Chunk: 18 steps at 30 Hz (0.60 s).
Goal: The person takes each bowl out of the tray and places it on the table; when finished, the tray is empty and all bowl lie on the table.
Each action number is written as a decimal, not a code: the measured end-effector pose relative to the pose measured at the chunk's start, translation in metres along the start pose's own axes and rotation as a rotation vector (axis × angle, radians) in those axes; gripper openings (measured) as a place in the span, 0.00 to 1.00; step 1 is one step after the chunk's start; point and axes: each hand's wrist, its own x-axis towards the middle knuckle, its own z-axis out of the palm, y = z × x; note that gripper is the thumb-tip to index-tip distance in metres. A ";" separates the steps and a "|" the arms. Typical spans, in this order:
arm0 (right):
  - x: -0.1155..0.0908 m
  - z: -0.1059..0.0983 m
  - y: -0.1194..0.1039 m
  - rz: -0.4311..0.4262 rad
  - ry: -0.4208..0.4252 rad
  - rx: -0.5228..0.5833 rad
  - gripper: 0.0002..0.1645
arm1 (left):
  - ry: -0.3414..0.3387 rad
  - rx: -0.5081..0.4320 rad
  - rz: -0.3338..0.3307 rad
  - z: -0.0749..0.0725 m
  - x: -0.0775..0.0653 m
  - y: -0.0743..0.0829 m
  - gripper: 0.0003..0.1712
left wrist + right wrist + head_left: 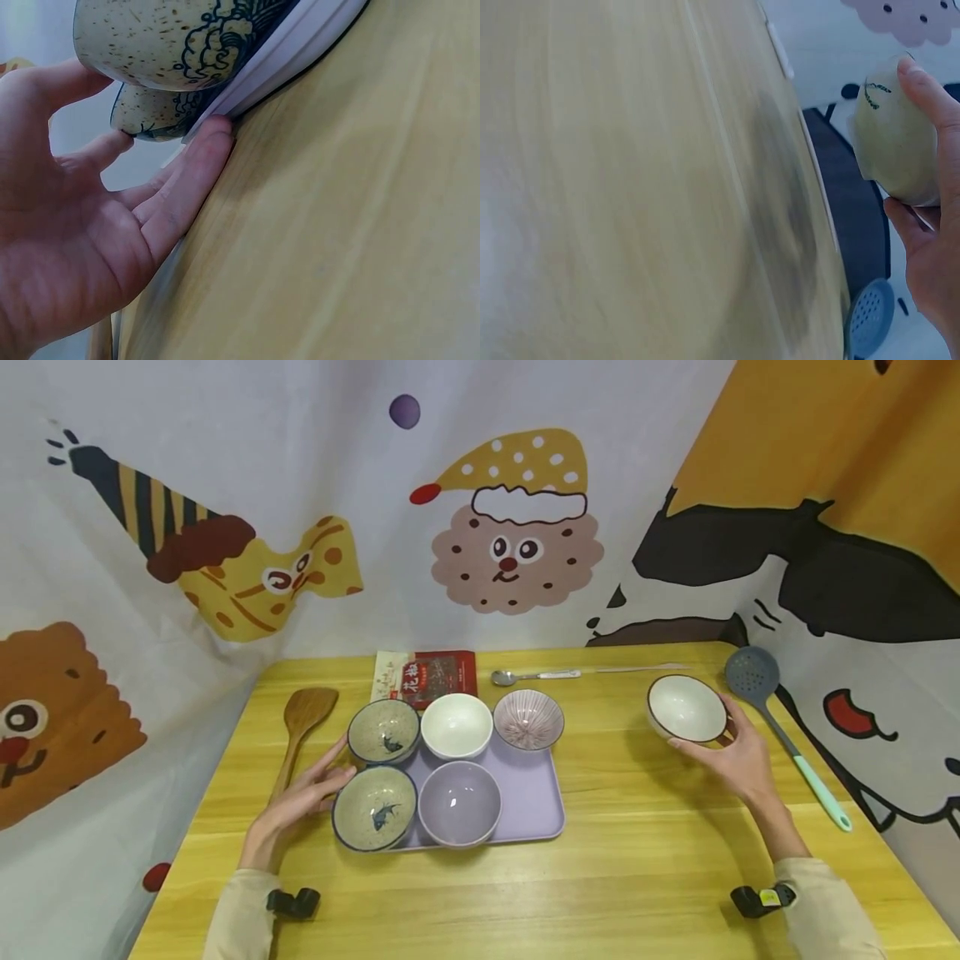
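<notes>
Right hand [738,760] clamped on brown-rimmed bowl [686,706], above desk [637,885] toward far right corner. Outstretched left hand [300,802] touches left edge of tray [531,793].

Soft shadow [780,206] across the table [615,187]

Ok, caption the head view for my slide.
Right hand holds up a dark-rimmed white bowl; left hand beside five bowls on a lilac tray.

Bare hands [741,762], beige sleeves [242,917], black wrist cameras [294,904], the right one with a yellow label [770,897]
</notes>
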 end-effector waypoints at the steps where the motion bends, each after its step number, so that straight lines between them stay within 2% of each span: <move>1: 0.001 -0.001 0.002 0.013 0.005 0.000 0.62 | -0.004 0.002 0.000 0.000 0.000 0.000 0.47; 6: 0.007 -0.007 0.010 0.059 0.028 -0.010 0.63 | -0.078 -0.069 0.029 -0.004 -0.001 -0.002 0.46; 10: 0.010 -0.010 0.016 0.075 0.054 -0.011 0.63 | -0.209 -0.170 0.097 -0.010 -0.002 -0.006 0.46; 13: 0.012 -0.011 0.020 0.081 0.071 -0.011 0.63 | -0.298 -0.204 0.145 -0.015 -0.001 -0.010 0.46; 18: 0.016 -0.014 0.029 0.110 0.102 -0.026 0.62 | -0.354 -0.217 0.158 -0.018 0.001 -0.013 0.46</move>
